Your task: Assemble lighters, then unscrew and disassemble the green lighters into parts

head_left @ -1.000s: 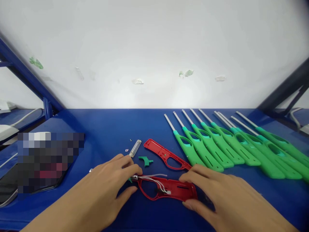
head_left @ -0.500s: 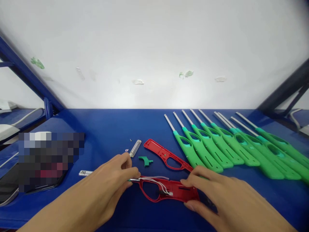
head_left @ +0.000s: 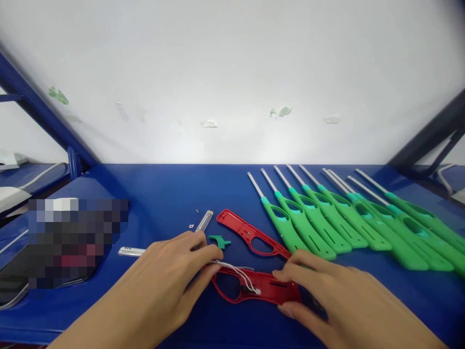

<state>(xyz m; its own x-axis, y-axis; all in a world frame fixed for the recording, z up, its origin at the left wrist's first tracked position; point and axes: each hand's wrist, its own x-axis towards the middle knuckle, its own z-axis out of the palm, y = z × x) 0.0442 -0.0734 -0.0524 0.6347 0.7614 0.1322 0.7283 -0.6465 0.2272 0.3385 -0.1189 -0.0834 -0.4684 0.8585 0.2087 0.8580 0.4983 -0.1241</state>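
Head view: left hand [head_left: 181, 278] pinches the front of the open red plastic casing half [head_left: 271, 287], fingertips closed over the white wires [head_left: 244, 275]. Right hand [head_left: 323, 291] grips its rear end between thumb and fingers, above the blue bench [head_left: 152, 194].

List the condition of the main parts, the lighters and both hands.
Near red shell, open, inside up
Far red shell, open, inside up
White wires, exposed
Green piece, loose
Green lighters, assembled, lying down
Metal tube, partly hidden
Left hand, fingertips closed, grip hidden
Right hand, closed on near red shell
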